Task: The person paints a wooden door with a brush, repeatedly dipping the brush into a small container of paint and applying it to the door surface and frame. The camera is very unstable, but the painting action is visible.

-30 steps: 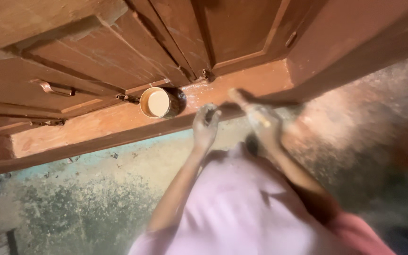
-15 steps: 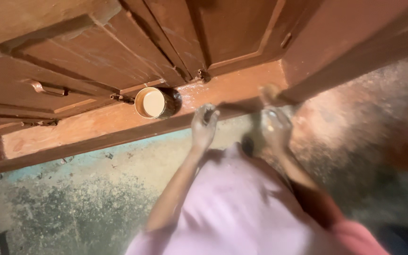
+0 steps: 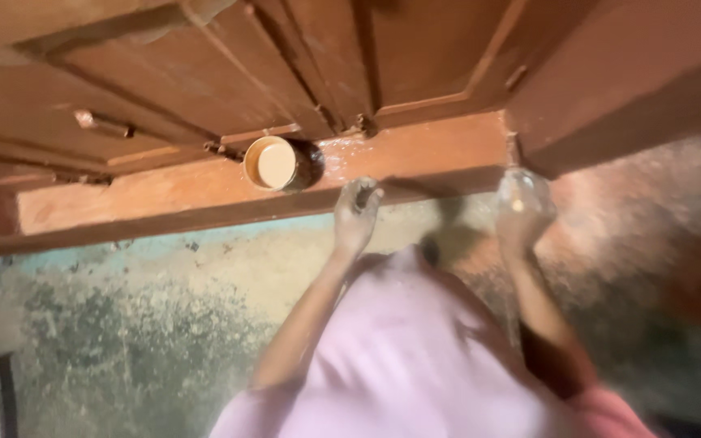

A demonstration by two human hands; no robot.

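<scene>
Clear glass point(image 3: 522, 193) being held up in the right hand point(image 3: 519, 223) before a brown wooden door point(image 3: 302, 73).

Glass is sitting at the right end of the reddish-brown ledge point(image 3: 204, 195) below the door, just under the corner of the door frame point(image 3: 610, 89); it is blurred, and whether it is resting on the ledge or hanging clear of it cannot be told. Right-hand fingers are wrapping around its lower part. Left hand point(image 3: 356, 215) is rising beside it, near the ledge's front edge, fingers curling loosely inward around something small and dark, too blurred to identify. Round cup point(image 3: 273, 163) with a pale inside is lying tipped on the ledge, well left of both hands. Pale pink cloth point(image 3: 415, 357) is filling the lower middle, above a mottled grey-green floor point(image 3: 123, 349).
</scene>
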